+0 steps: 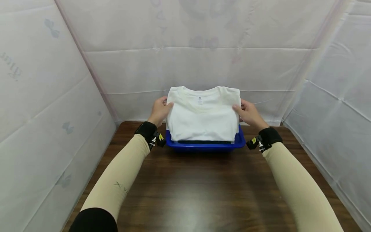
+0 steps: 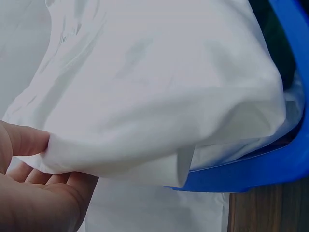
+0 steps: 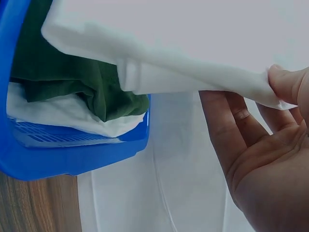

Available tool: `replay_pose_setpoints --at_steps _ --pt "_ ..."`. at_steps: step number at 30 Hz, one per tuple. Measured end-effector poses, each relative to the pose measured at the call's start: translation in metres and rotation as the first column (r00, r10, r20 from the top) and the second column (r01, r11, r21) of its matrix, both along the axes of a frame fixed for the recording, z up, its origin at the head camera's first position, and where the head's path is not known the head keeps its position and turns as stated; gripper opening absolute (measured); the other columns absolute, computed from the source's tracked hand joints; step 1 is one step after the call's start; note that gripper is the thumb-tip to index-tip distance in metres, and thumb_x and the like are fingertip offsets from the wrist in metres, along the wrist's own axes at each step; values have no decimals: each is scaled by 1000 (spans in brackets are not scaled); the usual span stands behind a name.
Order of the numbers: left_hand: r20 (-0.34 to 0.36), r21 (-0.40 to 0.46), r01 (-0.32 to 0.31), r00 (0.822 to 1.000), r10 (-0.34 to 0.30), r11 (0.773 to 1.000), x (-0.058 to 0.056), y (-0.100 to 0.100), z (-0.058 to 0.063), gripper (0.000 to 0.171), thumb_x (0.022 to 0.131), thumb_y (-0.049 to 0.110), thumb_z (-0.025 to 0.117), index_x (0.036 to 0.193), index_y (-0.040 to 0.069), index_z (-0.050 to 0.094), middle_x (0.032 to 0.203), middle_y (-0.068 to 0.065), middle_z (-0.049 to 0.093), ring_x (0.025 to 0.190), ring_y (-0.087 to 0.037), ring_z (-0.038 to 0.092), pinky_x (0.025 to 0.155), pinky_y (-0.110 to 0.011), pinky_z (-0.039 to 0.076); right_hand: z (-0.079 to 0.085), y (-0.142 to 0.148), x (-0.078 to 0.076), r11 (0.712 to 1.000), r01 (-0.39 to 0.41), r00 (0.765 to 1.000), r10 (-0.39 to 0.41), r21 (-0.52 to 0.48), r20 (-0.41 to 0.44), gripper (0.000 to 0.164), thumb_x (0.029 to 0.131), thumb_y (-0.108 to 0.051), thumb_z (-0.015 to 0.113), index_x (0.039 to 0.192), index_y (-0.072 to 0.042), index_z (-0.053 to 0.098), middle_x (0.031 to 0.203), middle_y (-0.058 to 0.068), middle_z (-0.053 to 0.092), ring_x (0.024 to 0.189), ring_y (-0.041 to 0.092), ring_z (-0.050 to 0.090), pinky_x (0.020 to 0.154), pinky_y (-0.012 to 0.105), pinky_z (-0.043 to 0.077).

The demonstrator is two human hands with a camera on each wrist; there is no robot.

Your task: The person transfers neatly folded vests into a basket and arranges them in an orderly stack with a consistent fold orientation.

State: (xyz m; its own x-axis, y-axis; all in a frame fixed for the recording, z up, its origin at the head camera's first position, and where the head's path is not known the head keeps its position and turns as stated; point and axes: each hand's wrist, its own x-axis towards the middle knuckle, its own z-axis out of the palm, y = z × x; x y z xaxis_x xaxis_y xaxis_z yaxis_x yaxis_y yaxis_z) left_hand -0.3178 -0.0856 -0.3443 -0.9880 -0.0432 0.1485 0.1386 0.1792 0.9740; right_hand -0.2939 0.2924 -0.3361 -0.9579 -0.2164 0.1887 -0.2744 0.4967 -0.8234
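Note:
A folded white T-shirt (image 1: 203, 119), neckline and label toward the back, is held over a blue plastic basket (image 1: 203, 147). My left hand (image 1: 160, 111) pinches its left edge between thumb and fingers. On the opposite edge, my right hand (image 1: 248, 112) pinches the cloth the same way, thumb on top and fingers beneath. In the right wrist view, a dark green garment (image 3: 72, 72) lies in the basket on top of another white cloth (image 3: 72, 113). The front part of the T-shirt hangs close over these clothes.
The basket stands at the far edge of a brown wooden table (image 1: 191, 187). White sheeting (image 1: 203, 64) hangs behind the table, and similar sheets stand along its left and right sides.

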Motion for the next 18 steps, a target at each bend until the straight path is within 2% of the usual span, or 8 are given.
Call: replay_pose_setpoints --at_steps 4,11,14,18 --pt "28 -6 -11 1000 11 1000 -6 4 0 42 103 7 59 144 -3 54 129 -24 65 115 -31 65 97 -43 55 -2 -1 -6 999 34 999 -34 -16 33 50 109 -29 51 148 1 47 122 31 63 88 19 67 68 35 62" --pt "82 7 -28 996 28 1000 -14 7 -5 43 103 6 58 145 -2 53 132 -24 64 117 -33 64 99 -45 54 -4 -4 -18 999 55 994 -54 -2 97 53 110 -31 49 155 -5 41 128 27 60 98 28 66 75 39 62" --pt "98 20 -35 995 33 999 -17 7 -10 43 102 4 58 144 -3 54 132 -25 62 117 -34 63 100 -47 53 -6 -7 -21 998 64 989 -64 10 134 52 111 -29 47 156 -5 41 129 26 60 100 30 66 76 41 62" --pt "169 70 -41 985 29 997 -22 7 -22 44 101 2 57 145 -3 54 137 -22 58 117 -33 60 102 -47 52 -11 -10 -25 996 77 981 -85 52 176 49 111 -28 47 154 -5 43 130 26 59 104 34 65 77 41 62"
